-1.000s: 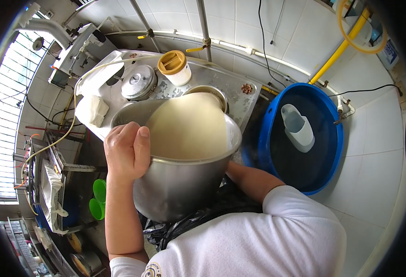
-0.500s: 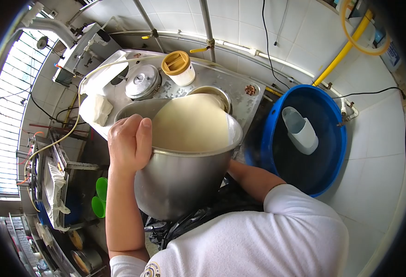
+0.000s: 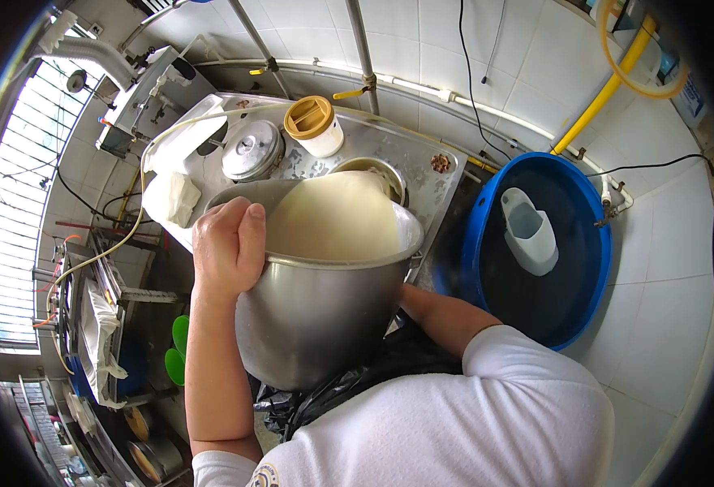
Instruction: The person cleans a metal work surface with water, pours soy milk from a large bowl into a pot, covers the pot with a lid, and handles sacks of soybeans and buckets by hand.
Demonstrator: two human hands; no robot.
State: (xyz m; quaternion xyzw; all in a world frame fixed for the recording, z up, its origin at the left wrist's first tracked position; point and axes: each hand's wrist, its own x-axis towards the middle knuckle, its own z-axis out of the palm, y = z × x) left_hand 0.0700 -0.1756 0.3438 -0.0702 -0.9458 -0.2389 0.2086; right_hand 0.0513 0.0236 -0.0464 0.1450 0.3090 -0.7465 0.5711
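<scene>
Here, metal pot (image 3: 324, 321) right of left grip (image 3: 229, 247), rim (image 3: 333, 265) clasped; right grip hidden, state unclear

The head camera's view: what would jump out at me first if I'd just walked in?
Probably the large metal pot in the middle, tipped away from the wearer, with pale, creamy contents inside and the left hand gripping the rim's left side. Next comes the bright blue tub at right, with a white scoop inside. Beyond the pot, a mustard-lidded white canister stands on the metal counter.
</scene>
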